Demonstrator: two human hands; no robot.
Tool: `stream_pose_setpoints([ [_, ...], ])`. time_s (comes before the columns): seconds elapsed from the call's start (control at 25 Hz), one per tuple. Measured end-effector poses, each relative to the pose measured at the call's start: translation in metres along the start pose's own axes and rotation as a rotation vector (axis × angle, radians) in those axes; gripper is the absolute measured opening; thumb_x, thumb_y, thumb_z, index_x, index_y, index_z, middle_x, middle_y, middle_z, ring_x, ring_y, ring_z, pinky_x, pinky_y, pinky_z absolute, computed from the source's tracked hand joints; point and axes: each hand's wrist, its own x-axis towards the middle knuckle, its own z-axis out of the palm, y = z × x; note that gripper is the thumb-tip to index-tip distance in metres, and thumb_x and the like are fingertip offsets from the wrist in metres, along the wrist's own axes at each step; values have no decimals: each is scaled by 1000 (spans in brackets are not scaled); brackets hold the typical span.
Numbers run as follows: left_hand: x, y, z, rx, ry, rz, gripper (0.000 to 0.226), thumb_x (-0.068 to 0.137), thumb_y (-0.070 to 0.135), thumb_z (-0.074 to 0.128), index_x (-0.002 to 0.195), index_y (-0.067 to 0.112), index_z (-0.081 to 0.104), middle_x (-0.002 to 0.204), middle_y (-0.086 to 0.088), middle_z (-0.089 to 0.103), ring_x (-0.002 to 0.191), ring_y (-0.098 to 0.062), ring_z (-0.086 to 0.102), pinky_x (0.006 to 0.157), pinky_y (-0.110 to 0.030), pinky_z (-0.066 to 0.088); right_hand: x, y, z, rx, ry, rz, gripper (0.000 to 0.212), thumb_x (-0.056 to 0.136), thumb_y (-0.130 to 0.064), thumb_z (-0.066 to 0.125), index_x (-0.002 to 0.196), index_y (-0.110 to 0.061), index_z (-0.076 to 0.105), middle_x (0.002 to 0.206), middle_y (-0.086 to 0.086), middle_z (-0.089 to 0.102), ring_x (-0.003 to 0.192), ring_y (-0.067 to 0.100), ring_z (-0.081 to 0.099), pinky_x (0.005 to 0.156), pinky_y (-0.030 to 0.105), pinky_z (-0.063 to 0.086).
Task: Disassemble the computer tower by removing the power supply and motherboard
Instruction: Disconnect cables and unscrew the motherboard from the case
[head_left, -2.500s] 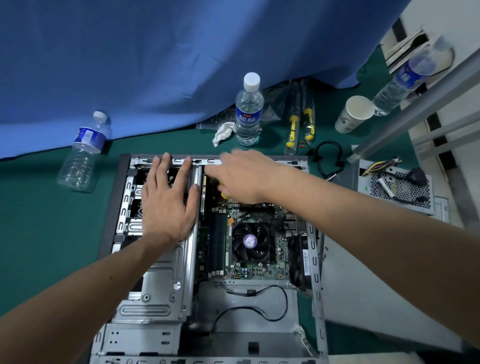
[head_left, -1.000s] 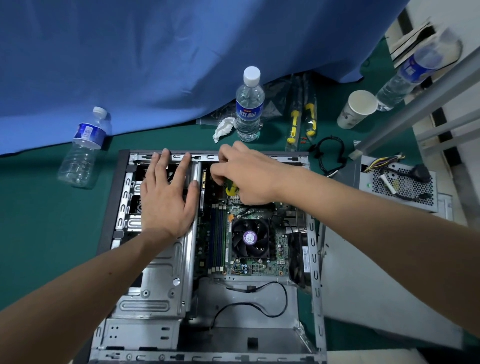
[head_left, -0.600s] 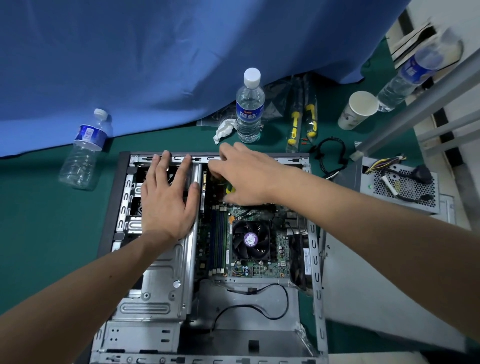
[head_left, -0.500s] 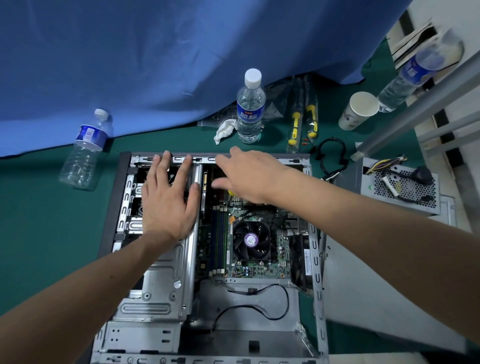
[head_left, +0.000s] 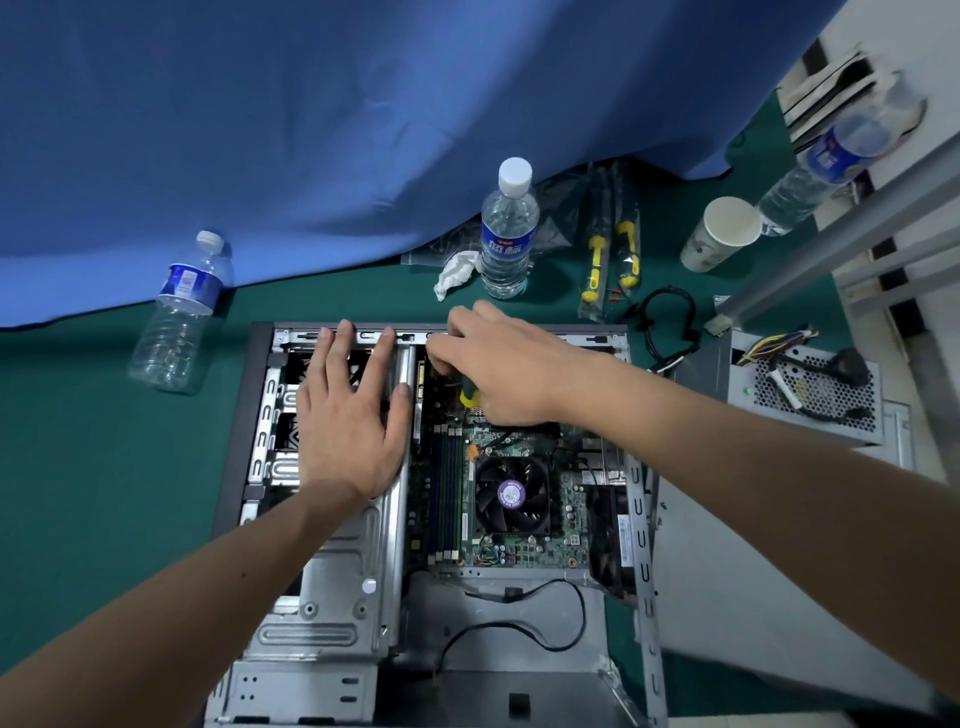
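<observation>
The open computer case (head_left: 641, 519) lies flat on the green mat. Inside it sits the green motherboard (head_left: 524, 548) with a black CPU fan (head_left: 511, 491). My left hand (head_left: 350, 415) lies flat, fingers straight, on the silver drive cage (head_left: 332, 582) at the case's left. My right hand (head_left: 498, 364) curls around a yellow-and-green screwdriver (head_left: 469, 395) over the motherboard's far left corner; its tip is hidden. The grey power supply (head_left: 810, 395) with its cables rests outside the case, at the right.
One water bottle (head_left: 506, 228) stands behind the case, another (head_left: 179, 317) lies at the left. Two yellow-handled screwdrivers (head_left: 610, 260), a paper cup (head_left: 719, 234), a crumpled tissue (head_left: 454, 270) and a black cable (head_left: 667, 322) lie at the back. A blue cloth (head_left: 311, 130) hangs behind.
My right hand has shifted its fingers on the screwdriver over the motherboard's far corner, opening and curling again. My left hand has stayed flat on the drive cage.
</observation>
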Motion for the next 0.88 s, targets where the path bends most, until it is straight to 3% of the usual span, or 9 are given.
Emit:
stream_pose_setpoints([
  [0.12,0,0,1,0,-10,-4,57,98,50,27,154,36,22,161,-8,16,151,-23,3,117,-51,19,-1,-3,2,-21,-17,112,34,94,-35,59,118,-15,45,105,6,39,90,26,45,70,39,39],
  [0.24,0,0,1,-2,-16,-9,57,98,51,27,153,36,21,162,-7,16,151,-22,2,117,-51,19,-1,1,1,-2,10,70,21,96,-20,53,115,-15,46,104,5,42,94,30,50,74,42,44],
  [0.32,0,0,1,1,-22,-12,57,98,51,26,153,37,20,162,-6,15,151,-21,1,117,-50,17,-3,4,-1,17,11,28,30,85,-10,61,111,-18,47,107,3,42,97,24,41,74,38,43],
  [0.4,0,-1,2,1,-23,-11,57,98,51,26,153,37,20,162,-6,14,151,-21,1,117,-50,17,-4,3,2,-27,-2,70,33,87,-23,66,114,-18,48,108,5,42,98,25,43,71,36,40],
  [0.48,0,-1,2,1,-26,-9,57,98,51,26,153,37,21,162,-6,14,151,-22,1,117,-50,17,-3,0,6,-74,-24,138,36,96,-39,56,120,-13,49,110,9,46,96,31,54,68,37,40],
  [0.64,-1,-1,2,0,-31,-12,57,99,51,25,153,37,21,162,-6,13,151,-21,-1,117,-49,16,-5,2,6,-30,54,86,19,95,-21,55,113,-15,51,105,5,46,94,26,50,73,40,47],
  [0.8,-1,-1,3,3,-29,-7,56,99,51,25,154,37,20,162,-6,12,151,-20,-2,118,-49,15,-12,-3,14,41,95,146,27,97,-34,56,113,-14,49,95,1,40,78,22,46,66,35,38],
  [0.88,0,-1,3,1,-29,-7,56,99,51,24,154,37,20,162,-6,13,151,-20,-2,118,-49,15,-16,-2,18,108,101,157,20,98,-29,55,112,-15,50,99,1,44,79,23,50,67,35,40],
])
